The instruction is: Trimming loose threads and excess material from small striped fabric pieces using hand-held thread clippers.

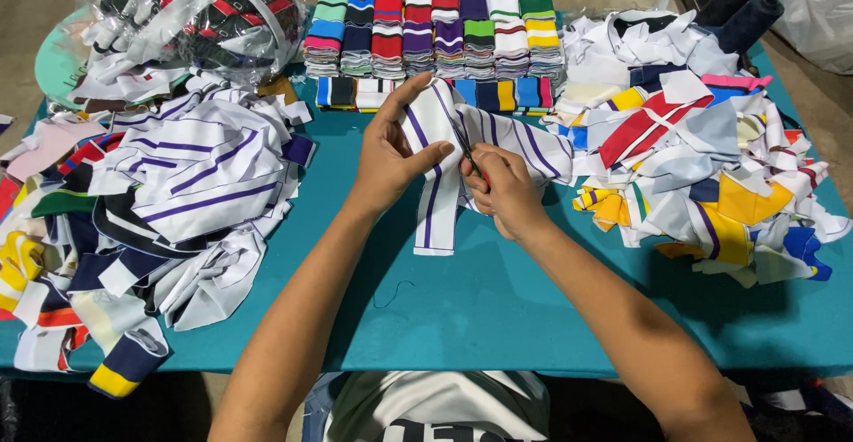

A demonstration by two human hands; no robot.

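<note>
Two hands: both at work over the middle of the teal bench, close together, on one strip of cloth.
Left hand: its grip is closed on the white strip with purple stripes, thumb on the near face and fingers curled behind the upper edge.
Right hand: its grip is closed round small thread snips, whose dark blades point up and left onto the strip, just beside the left thumb.
Strip and grip: the strip rises between the two hands; its upper part is pinched by the left hand, one end hangs down to lie flat on the bench below the left wrist, and the other end runs off to the right behind the right hand.
Left pile: loose collar pieces, white with purple stripes on top, navy, yellow and red ones beneath, spreading to the bench's near-left edge.
Right pile: mixed pieces in white, red, yellow, blue and pink, well apart from the hands.
Back row: neat stacks of folded striped ribbing in many colours, just beyond the strip.
Far left: a clear plastic bag holding red, black and white pieces.
Far right corner: two dark thread cones.
Near edge: the person's striped shirt shows below the bench.
</note>
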